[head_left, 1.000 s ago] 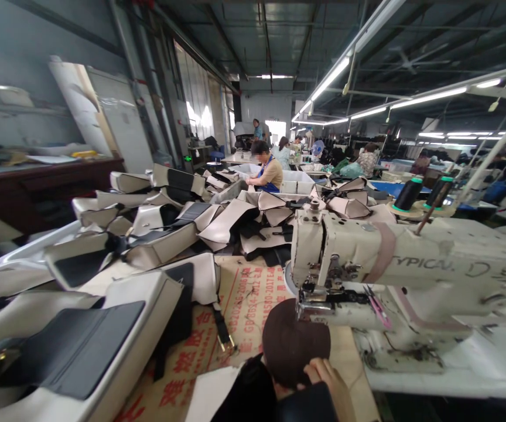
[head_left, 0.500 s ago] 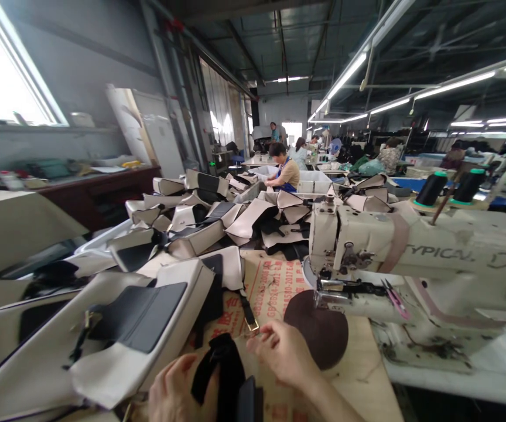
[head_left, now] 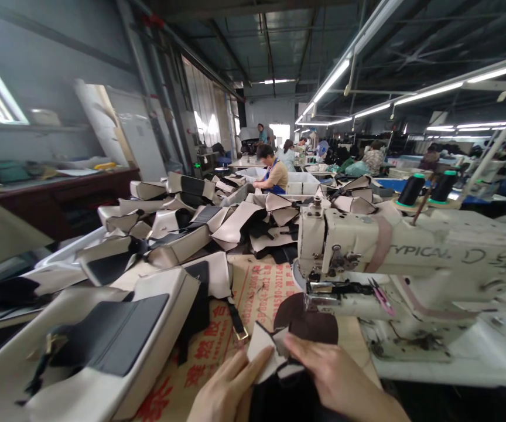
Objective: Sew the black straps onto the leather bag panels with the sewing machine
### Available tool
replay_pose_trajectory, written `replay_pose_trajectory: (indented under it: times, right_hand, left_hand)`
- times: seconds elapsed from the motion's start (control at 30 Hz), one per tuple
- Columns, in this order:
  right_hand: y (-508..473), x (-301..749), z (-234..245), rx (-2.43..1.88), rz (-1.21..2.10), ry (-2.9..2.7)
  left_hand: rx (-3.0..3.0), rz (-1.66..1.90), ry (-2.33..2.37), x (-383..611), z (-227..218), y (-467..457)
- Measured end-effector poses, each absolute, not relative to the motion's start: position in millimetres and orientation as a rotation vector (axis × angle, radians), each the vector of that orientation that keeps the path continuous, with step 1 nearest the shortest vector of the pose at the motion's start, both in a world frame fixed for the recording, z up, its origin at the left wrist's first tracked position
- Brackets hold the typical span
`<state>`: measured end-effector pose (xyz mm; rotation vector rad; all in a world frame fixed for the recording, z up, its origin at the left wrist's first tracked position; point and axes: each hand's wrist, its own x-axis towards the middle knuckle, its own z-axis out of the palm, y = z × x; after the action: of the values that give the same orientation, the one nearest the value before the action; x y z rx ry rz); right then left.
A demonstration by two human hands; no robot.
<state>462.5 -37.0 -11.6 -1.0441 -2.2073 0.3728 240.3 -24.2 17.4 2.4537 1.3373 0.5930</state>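
Bench point(head_left: 355, 343): L hand point(head_left: 226, 390), R hand point(head_left: 338, 378) on cream piece point(head_left: 262, 350)

Bag pieces point(head_left: 178, 246) left of sewing machine point(head_left: 411, 258)

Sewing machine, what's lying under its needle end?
A dark brown round piece lies there on the tan tabletop. Its far edge is hidden behind the sewing machine, its near edge by the cream piece that the left hand and right hand hold.

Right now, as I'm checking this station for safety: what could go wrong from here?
The left hand and right hand hold a cream-and-black piece close to the sewing machine head; fingers could stray beneath it. The strap buckle lying nearby might snag the piece.
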Motion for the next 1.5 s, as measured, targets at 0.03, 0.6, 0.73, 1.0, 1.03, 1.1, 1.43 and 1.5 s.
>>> replay_pose_trajectory:
  times: [0.03,0.6,0.73,1.0,1.03,1.1,1.43,1.5]
  right_hand:
    - [-39,477,-12,-1.065,0.365,-2.208]
    - [-24,520,-41,-0.933,0.295,-2.216]
    - [-27,517,-52,-0.881,0.239,-2.244]
    - [-35,515,-39,-0.919,0.27,-2.3]
    - [-35,514,-37,-0.928,0.274,-2.298]
    - [-35,514,-38,-0.945,0.287,-2.286]
    - [-34,513,-50,-1.066,0.241,-2.267]
    - [-37,514,-52,-1.1,0.291,-2.241]
  left_hand:
    - [2.482,0.542,1.273,252,21,-19]
    - [2.608,0.193,0.661,300,21,33]
    - [2.525,0.187,0.645,291,19,35]
    - [2.347,0.374,0.744,301,23,11]
    - [2.384,0.411,0.763,306,23,8]
    - [2.459,0.46,0.833,316,23,4]
    - [1.835,0.088,0.99,339,17,37]
    - [1.766,0.053,0.978,341,15,42]
